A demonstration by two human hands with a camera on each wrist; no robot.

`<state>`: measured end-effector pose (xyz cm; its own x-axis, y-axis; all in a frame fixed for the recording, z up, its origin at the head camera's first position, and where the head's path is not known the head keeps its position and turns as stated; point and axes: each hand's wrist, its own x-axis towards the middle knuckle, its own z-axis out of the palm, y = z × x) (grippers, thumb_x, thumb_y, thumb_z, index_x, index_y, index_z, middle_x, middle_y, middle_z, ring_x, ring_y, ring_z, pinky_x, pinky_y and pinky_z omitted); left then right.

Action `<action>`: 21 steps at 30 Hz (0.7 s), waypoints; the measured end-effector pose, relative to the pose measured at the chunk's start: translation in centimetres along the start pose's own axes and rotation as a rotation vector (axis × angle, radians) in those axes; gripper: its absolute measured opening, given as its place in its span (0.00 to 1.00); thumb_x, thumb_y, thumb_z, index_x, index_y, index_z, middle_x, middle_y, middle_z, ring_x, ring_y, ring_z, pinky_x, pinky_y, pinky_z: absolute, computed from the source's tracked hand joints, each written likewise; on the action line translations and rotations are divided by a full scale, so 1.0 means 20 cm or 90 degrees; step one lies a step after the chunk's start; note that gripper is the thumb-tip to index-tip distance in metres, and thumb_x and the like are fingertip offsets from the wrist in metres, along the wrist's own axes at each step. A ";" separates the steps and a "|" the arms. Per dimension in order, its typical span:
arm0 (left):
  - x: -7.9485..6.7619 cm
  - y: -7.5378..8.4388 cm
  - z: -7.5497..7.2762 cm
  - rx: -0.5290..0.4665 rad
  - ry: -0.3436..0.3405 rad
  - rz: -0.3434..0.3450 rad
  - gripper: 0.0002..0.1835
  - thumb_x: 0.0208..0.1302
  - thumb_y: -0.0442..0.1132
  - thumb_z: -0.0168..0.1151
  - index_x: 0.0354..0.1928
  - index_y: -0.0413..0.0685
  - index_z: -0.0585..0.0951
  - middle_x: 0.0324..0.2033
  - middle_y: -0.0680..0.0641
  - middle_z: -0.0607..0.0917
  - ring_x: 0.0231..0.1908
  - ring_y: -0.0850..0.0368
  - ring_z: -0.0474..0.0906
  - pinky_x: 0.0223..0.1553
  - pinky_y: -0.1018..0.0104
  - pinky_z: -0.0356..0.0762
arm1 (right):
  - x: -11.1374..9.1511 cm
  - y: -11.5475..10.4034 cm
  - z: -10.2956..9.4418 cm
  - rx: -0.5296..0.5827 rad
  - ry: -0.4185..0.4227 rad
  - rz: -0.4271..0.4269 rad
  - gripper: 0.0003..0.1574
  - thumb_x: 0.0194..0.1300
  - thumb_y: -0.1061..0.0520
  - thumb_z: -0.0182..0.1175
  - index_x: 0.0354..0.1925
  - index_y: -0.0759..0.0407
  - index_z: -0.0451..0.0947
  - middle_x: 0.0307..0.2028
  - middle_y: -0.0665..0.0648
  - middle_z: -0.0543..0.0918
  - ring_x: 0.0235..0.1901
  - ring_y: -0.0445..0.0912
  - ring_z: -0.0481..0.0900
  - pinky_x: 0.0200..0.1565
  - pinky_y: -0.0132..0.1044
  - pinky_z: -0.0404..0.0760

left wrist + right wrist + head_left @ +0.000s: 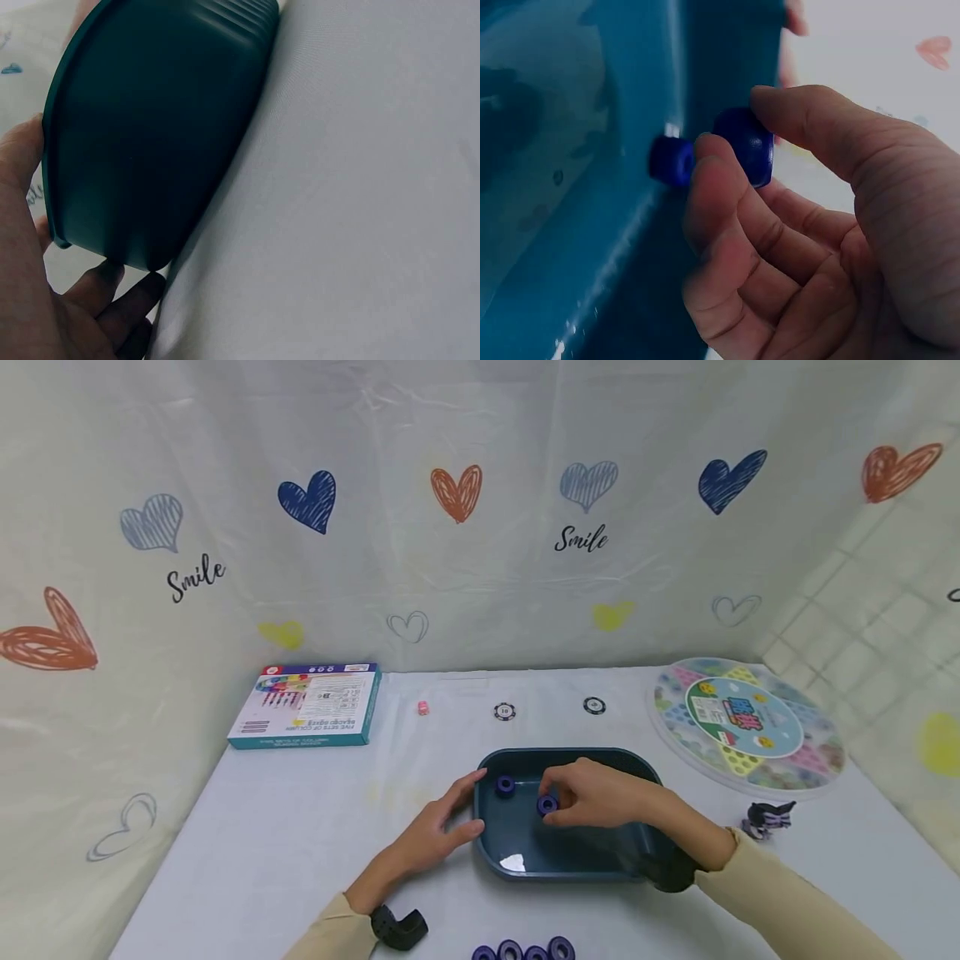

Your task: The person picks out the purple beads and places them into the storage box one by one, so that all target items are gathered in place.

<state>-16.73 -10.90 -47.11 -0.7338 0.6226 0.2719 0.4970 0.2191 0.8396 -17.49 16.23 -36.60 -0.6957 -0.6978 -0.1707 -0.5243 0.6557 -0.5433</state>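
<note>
My right hand is over the dark teal tray, pinching a purple ring-shaped bead between thumb and fingers. In the right wrist view this bead looks blue and rounded. A second purple bead lies in the left part of the tray. My left hand touches the left end of the tray, one fingertip at the rim and the thumb against the side. In the left wrist view its fingers rest on the tray's outer wall.
Several purple beads stand in a row at the near edge. A flat game box lies back left, a round game board back right. Behind the tray are two chips and a small pink piece. A black-and-purple figure sits right.
</note>
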 end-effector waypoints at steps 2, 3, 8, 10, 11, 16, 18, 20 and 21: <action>0.00 -0.05 0.01 0.002 0.000 -0.009 0.34 0.64 0.46 0.52 0.69 0.61 0.51 0.66 0.53 0.58 0.64 0.57 0.55 0.61 0.59 0.57 | 0.06 0.00 0.02 -0.006 -0.020 0.004 0.16 0.56 0.48 0.62 0.41 0.54 0.75 0.15 0.43 0.71 0.14 0.35 0.67 0.17 0.27 0.68; 0.00 -0.05 0.01 0.000 -0.002 -0.013 0.33 0.64 0.47 0.52 0.69 0.61 0.51 0.66 0.54 0.58 0.64 0.58 0.54 0.61 0.60 0.57 | 0.08 -0.01 0.03 -0.009 -0.030 0.007 0.16 0.56 0.49 0.62 0.41 0.54 0.75 0.14 0.44 0.71 0.13 0.35 0.67 0.17 0.27 0.67; 0.00 -0.06 0.01 -0.003 -0.004 -0.031 0.34 0.64 0.48 0.52 0.68 0.64 0.50 0.66 0.58 0.57 0.64 0.61 0.54 0.62 0.61 0.56 | 0.19 -0.02 0.06 -0.007 -0.099 0.031 0.16 0.55 0.54 0.62 0.42 0.57 0.75 0.12 0.47 0.72 0.12 0.38 0.71 0.16 0.27 0.67; 0.00 -0.07 0.01 -0.004 -0.005 -0.037 0.34 0.64 0.48 0.52 0.68 0.65 0.50 0.66 0.59 0.57 0.64 0.62 0.54 0.62 0.61 0.56 | 0.22 -0.02 0.07 -0.001 -0.125 0.047 0.16 0.55 0.55 0.62 0.43 0.57 0.74 0.13 0.48 0.73 0.12 0.40 0.74 0.17 0.27 0.70; -0.01 -0.07 0.01 -0.003 -0.006 -0.039 0.33 0.64 0.48 0.52 0.68 0.65 0.50 0.66 0.59 0.57 0.64 0.62 0.54 0.61 0.61 0.57 | 0.24 -0.02 0.07 0.006 -0.137 0.059 0.16 0.55 0.56 0.62 0.43 0.57 0.74 0.14 0.48 0.74 0.13 0.41 0.75 0.18 0.28 0.72; 0.00 -0.06 0.01 -0.006 -0.012 -0.045 0.33 0.64 0.49 0.52 0.68 0.66 0.50 0.66 0.59 0.56 0.64 0.62 0.55 0.61 0.62 0.57 | 0.28 -0.04 0.11 0.028 -0.163 0.101 0.17 0.55 0.58 0.63 0.44 0.58 0.74 0.18 0.48 0.76 0.15 0.42 0.77 0.21 0.30 0.77; 0.00 -0.06 0.01 -0.004 -0.010 -0.047 0.33 0.64 0.49 0.51 0.68 0.67 0.50 0.66 0.60 0.56 0.63 0.62 0.55 0.61 0.62 0.58 | 0.29 -0.04 0.12 0.033 -0.159 0.102 0.17 0.54 0.59 0.64 0.44 0.58 0.73 0.19 0.48 0.76 0.14 0.42 0.77 0.21 0.30 0.77; 0.00 -0.06 0.01 -0.001 -0.007 -0.048 0.33 0.64 0.49 0.51 0.68 0.67 0.50 0.66 0.60 0.56 0.63 0.63 0.55 0.61 0.62 0.58 | 0.31 -0.05 0.12 0.032 -0.149 0.094 0.17 0.54 0.60 0.64 0.43 0.57 0.72 0.19 0.48 0.76 0.13 0.42 0.77 0.20 0.30 0.77; 0.00 -0.06 0.01 0.001 -0.006 -0.047 0.33 0.64 0.49 0.51 0.68 0.67 0.50 0.66 0.60 0.56 0.63 0.62 0.56 0.61 0.62 0.58 | 0.32 -0.05 0.12 0.030 -0.143 0.088 0.17 0.54 0.59 0.64 0.42 0.57 0.71 0.19 0.48 0.75 0.13 0.42 0.77 0.19 0.30 0.77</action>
<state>-17.28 -11.08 -48.17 -0.7640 0.6119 0.2049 0.4425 0.2657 0.8565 -20.21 10.44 -39.22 -0.6300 -0.6527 -0.4209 -0.4051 0.7385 -0.5390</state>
